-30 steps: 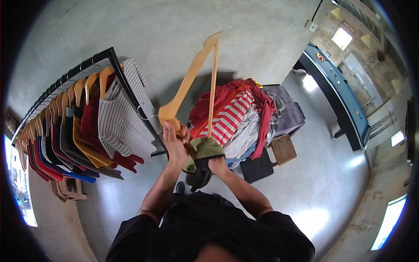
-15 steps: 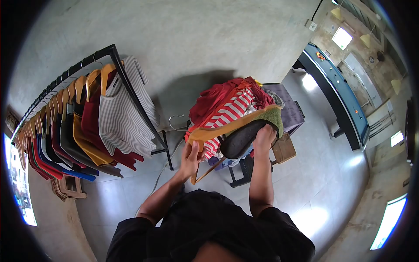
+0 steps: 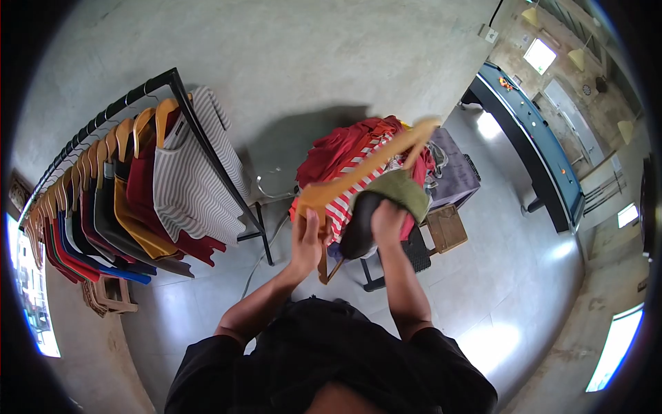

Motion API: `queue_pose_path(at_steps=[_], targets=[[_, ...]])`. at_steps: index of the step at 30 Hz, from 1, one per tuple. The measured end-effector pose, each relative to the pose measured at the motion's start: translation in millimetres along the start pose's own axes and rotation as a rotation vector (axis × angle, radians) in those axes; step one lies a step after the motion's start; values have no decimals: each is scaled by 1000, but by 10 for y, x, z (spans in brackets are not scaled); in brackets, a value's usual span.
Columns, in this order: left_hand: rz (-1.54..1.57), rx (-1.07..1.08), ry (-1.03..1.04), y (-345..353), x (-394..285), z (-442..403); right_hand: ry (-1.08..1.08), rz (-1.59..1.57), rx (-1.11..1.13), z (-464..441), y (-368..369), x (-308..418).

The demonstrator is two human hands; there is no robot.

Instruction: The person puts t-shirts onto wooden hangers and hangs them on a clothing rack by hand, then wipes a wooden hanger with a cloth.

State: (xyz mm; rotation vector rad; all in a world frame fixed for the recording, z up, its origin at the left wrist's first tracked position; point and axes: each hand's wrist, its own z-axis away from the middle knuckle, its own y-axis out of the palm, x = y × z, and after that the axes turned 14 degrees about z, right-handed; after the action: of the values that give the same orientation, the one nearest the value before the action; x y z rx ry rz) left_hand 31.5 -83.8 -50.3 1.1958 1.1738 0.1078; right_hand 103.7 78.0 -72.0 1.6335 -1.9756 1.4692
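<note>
My left hand [image 3: 307, 241] is closed round the middle of a wooden hanger [image 3: 372, 163], below its metal hook. One arm of the hanger reaches up and to the right; the other points down towards me. To the right, my right hand [image 3: 388, 224] grips a green and black garment [image 3: 402, 193], its fingers partly hidden in the cloth. The garment hangs beside the hanger, its dark part to the left of my right hand. Behind both lies a heap of red, striped and other clothes [image 3: 336, 156].
A black rack [image 3: 214, 155] on the left bears many garments on wooden hangers. Beneath the heap stands a dark grey covered table [image 3: 455, 169], with a brown wooden box [image 3: 447, 229] near it. A pool table [image 3: 527, 131] stands at the upper right, and a wooden stool [image 3: 114, 293] at the lower left.
The hanger's far arm has swung up from the garment. My right hand has moved left with the garment, now lower and nearer my left hand, which has stayed on the hanger.
</note>
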Motion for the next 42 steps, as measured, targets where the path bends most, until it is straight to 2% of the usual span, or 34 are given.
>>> queue_pose_path(at_steps=[2, 4, 5, 6, 8, 12, 13, 14, 16, 18, 21, 23, 26, 28, 30, 31, 32, 34, 35, 37, 38, 39, 40, 42], targets=[[21, -38, 55, 154, -173, -105, -282, 244, 83, 238, 140, 178], [64, -84, 164, 116, -236, -278, -649, 541, 52, 418, 247, 319], [101, -98, 197, 101, -309, -339, -715, 401, -8, 486, 346, 342], [139, -110, 232, 90, -378, -385, -530, 147, 268, 700, 380, 303], [147, -141, 253, 80, -440, -427, -245, -428, 437, 853, 289, 332], [161, -122, 261, 16, -395, -391, -131, -442, 533, 774, 101, 394], [166, -119, 271, 13, -373, -384, -200, -367, 541, 718, 75, 323], [175, -117, 276, 10, -368, -371, -397, -345, 454, 631, 97, 178], [193, -110, 296, 5, -387, -375, -582, -256, 374, 497, 21, -3], [136, -127, 325, -78, -462, -386, -289, -345, 322, 695, -11, -377], [163, -137, 324, -33, -569, -438, -621, -190, -6, 498, -280, -349], [201, -108, 279, 21, -575, -433, -802, 88, -195, 337, -436, -63], [253, -2, 205, 240, -485, -402, -656, 65, 37, 567, -418, 14], [335, 150, 161, 292, -298, -387, -553, 47, 188, 703, -371, 93], [243, 215, 201, 423, -114, -326, -549, 132, 221, 785, -295, 210], [316, 303, 166, 420, -57, -324, -591, 142, 174, 673, -249, 225], [267, 324, 207, 458, -11, -312, -536, 265, 308, 628, -286, 207], [167, 358, 280, 623, 43, -234, -395, 204, 345, 648, -520, 193], [79, 270, 241, 637, 71, -215, -240, 127, 383, 655, -579, 157], [-322, 210, 413, 472, 140, -228, 71, -24, 449, 642, -697, 59], [-522, 180, 496, 357, 204, -245, -407, 445, 239, 729, -611, -312], [-466, -28, 452, 252, 311, -243, -426, 421, 118, 852, -533, -603], [-352, -121, 410, 194, 376, -283, -445, 398, -3, 903, -547, -711], [-121, -314, 318, 146, 443, -354, -449, 288, 13, 948, -642, -823]])
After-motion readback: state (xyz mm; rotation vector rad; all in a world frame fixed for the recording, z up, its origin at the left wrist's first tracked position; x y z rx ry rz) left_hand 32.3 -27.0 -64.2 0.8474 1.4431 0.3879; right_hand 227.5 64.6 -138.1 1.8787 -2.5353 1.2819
